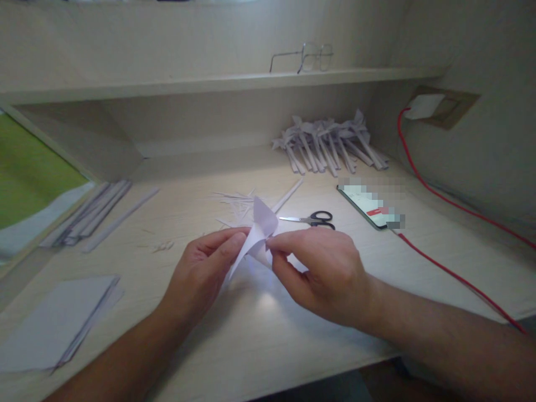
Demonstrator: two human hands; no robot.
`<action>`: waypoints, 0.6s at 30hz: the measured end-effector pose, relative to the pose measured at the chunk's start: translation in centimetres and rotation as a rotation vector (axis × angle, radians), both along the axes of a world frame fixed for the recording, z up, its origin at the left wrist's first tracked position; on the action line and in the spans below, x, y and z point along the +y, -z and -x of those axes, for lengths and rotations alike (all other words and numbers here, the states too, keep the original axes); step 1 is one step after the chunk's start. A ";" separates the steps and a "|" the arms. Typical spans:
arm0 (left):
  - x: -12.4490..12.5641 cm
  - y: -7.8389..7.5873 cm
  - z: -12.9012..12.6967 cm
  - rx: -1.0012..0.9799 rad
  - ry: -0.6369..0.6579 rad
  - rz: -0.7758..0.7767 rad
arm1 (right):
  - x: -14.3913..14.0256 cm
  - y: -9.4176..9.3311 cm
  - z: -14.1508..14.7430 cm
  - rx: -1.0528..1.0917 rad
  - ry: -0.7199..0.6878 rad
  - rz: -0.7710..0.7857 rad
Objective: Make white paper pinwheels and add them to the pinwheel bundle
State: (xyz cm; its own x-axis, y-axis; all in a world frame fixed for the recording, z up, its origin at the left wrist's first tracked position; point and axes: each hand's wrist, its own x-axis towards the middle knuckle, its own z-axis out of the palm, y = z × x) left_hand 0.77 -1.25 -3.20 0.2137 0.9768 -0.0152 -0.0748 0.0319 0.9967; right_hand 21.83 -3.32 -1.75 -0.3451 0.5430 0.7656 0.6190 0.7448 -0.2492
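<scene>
Two bare hands meet over the table (259,346), both pinched on one folded white paper piece (263,220) held up off the surface near the middle of the view: the left hand (205,271) grips a long flap between thumb and forefinger, while the right hand (322,271) has its fingertips closed at the inner folds on the other side. Exactly what the right fingertips press on is hidden. The likeliest trouble is the paper itself; it looks thin, so an uneven pull between the two grips could tear a fold or crease a flap in the wrong place, and a loosened left pinch could let the flaps spring open. Just beyond the right hand lie scissors (307,220), blades pointing left toward the work, so a forward reach made without looking might meet the tips. Loose paper slivers (240,202) lie behind the piece, light enough, I judge, for a sleeve or a draught to scatter. Farther right, a phone (360,204) rests with a red cable (405,240) running past the right forearm; a wide elbow swing could snag it and drag the phone. The row of folded paper shapes (322,139) at the back could be crushed by anything pushed into it.
</scene>
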 end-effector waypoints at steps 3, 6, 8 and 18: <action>0.0 0.1 0.0 0.010 0.006 -0.003 | -0.1 -0.2 0.0 -0.014 0.015 0.001; -0.1 -0.1 -0.3 -0.005 -0.012 0.008 | -0.2 -0.3 0.1 -0.030 0.024 0.028; -0.2 -0.3 -0.6 -0.017 -0.016 0.020 | -0.3 -0.3 0.1 -0.038 0.028 0.051; -0.2 -0.1 -0.5 -0.031 0.062 -0.010 | -0.4 -0.5 0.3 0.075 -0.031 0.188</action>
